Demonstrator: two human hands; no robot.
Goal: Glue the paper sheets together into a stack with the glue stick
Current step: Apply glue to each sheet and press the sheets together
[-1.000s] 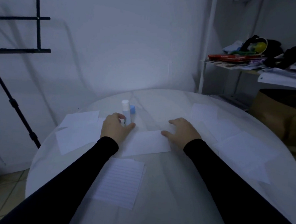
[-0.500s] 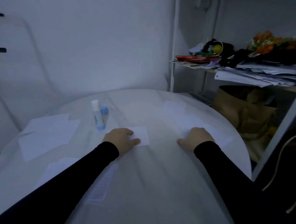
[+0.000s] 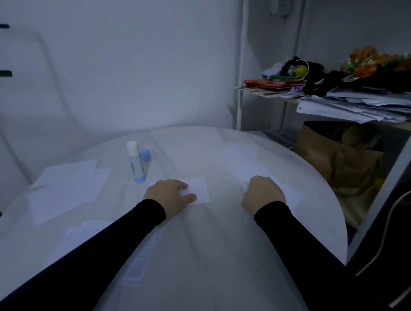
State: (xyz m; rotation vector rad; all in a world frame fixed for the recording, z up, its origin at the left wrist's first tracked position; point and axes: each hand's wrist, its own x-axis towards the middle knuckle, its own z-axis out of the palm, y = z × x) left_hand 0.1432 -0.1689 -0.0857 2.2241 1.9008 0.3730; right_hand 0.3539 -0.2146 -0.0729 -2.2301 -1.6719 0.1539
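Just one view here, a wide-angle cam on the person's head, looking forward and down over a round table (image 3: 217, 264) that fills the lower half of the frame. It sits close: both sleeves come in from the bottom corners, and the left hand (image 3: 170, 195) and right hand (image 3: 262, 196) land about mid-frame. The lens faces a wall (image 3: 133, 54) across the top left and centre. A shelf (image 3: 347, 101) shows in the upper right. Edges bend a lot, so the table rim curves like a dome. No second view, so nothing is shared between cameras.
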